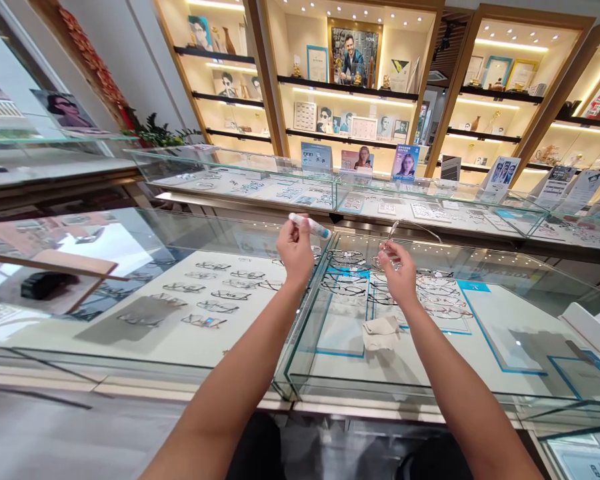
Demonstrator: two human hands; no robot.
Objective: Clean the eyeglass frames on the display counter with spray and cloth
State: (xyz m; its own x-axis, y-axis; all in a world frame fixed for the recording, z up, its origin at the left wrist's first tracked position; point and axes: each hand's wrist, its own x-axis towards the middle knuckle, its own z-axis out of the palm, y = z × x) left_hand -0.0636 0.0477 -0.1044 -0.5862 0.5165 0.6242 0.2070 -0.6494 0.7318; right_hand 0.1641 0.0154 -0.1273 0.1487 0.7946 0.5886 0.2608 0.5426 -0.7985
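My left hand (297,250) is closed around a slim white bottle (316,228) with a light-blue band near its right end; its label is too small to read. In my right hand (400,272) is a pair of thin-framed eyeglasses (393,231), pinched between the fingers and raised above the glass counter. One long, thin temple arm of the glasses reaches out to the right. Below my right hand, a crumpled beige cloth (381,333) lies on the glass top. The two hands are apart, with the bottle pointing towards the glasses.
Under the glass counter (300,373) are rows of eyeglasses (220,295). A white box (587,327) stands at the right, and a dark case (47,285) at the left. Behind runs a second glass showcase (260,183) with upright cards, before lit shelves (350,90).
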